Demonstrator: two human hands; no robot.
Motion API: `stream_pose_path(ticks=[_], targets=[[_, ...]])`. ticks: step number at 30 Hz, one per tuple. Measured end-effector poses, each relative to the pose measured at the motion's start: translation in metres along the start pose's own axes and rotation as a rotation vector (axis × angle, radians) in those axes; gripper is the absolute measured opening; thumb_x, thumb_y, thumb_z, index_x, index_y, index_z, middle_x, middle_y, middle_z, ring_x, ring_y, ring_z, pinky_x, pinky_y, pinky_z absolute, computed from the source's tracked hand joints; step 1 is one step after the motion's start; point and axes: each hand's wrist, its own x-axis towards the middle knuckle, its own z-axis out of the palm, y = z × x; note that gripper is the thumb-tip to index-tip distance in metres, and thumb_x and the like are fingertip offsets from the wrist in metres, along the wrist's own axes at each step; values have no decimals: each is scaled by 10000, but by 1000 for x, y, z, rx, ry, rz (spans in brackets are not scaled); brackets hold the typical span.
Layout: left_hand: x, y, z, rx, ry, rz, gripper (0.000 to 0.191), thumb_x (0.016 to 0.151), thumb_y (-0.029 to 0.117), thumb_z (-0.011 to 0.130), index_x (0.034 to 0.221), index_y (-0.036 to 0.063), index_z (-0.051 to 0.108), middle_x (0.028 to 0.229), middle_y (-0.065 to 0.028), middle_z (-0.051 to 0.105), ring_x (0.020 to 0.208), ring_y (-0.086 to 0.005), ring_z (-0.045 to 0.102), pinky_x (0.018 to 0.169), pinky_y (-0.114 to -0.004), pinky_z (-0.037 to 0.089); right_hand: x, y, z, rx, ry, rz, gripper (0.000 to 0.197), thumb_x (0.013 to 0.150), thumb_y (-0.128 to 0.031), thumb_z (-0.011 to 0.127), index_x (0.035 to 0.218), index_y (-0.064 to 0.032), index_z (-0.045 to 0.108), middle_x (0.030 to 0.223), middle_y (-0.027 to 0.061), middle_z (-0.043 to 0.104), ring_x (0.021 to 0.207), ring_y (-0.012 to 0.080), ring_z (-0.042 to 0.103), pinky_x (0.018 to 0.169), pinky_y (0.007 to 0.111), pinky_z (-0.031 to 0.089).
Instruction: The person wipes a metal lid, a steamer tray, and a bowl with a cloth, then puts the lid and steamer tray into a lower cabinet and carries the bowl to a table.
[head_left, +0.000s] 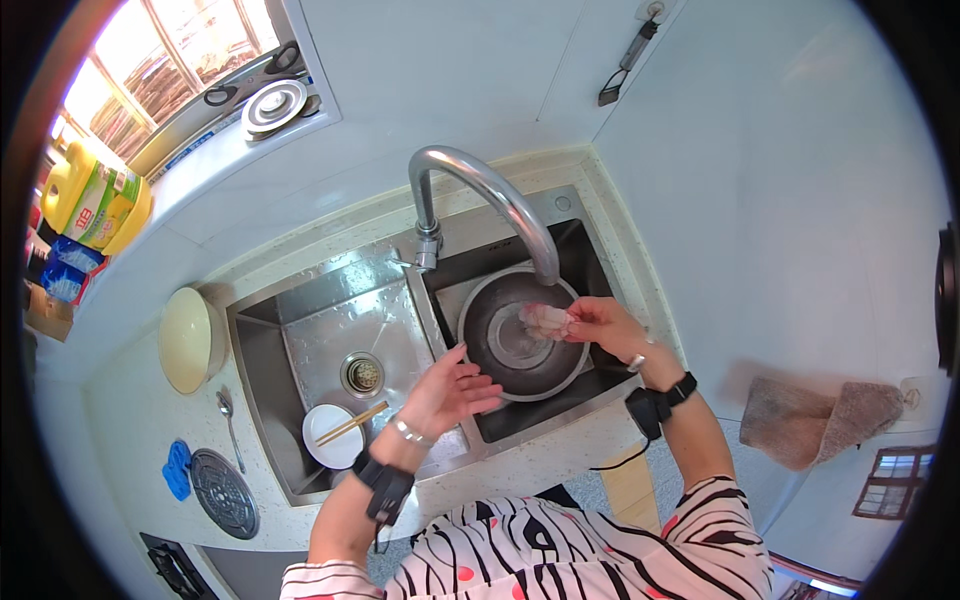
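My right hand (606, 324) pinches a crumpled pink-and-white cloth (549, 321), blurred at its free end. The cloth hangs over a round dark metal pan (487, 352) in the right sink basin (501, 426). My left hand (454, 386), palm turned up and fingers spread, is at the pan's near left rim and holds nothing. Whether its fingertips touch the pan I cannot tell. Above the pan arches a chrome faucet (487, 180), its spout end close over the far rim.
The left basin (322, 315) holds a white bowl (324, 427) with wooden chopsticks (352, 423) across it. On the counter left are a cream bowl (187, 341), spoon (231, 427), drain mat (223, 491) and blue cloth (177, 469). A yellow detergent jug (97, 199) stands on the sill.
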Motion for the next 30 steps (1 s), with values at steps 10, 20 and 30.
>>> stream_pose_path(ticks=[10,20,30], targets=[[82,-47,57,-175,-9,-215,350,916,337,436,1095,38,472,1014,-96,544,866,-224,544,742,-389,462,-94,-49,5,340,-32,-148,159,866,-85,536,994,4,512,918,62,591,841,152,600,781,304,507],[51,-49,63,-264,-438,-169,370,915,329,438,1139,38,484,1058,-141,556,863,-251,561,696,-360,471,6,96,17,358,283,-160,174,886,-140,505,1051,-85,496,905,56,574,821,128,583,733,269,491],[32,-59,74,-309,-447,8,442,857,311,545,1204,52,456,1149,-179,522,1000,-372,551,690,-377,510,-4,50,52,1261,-258,-21,533,867,-543,377,1149,-106,492,1173,132,516,1200,334,392,998,478,323]])
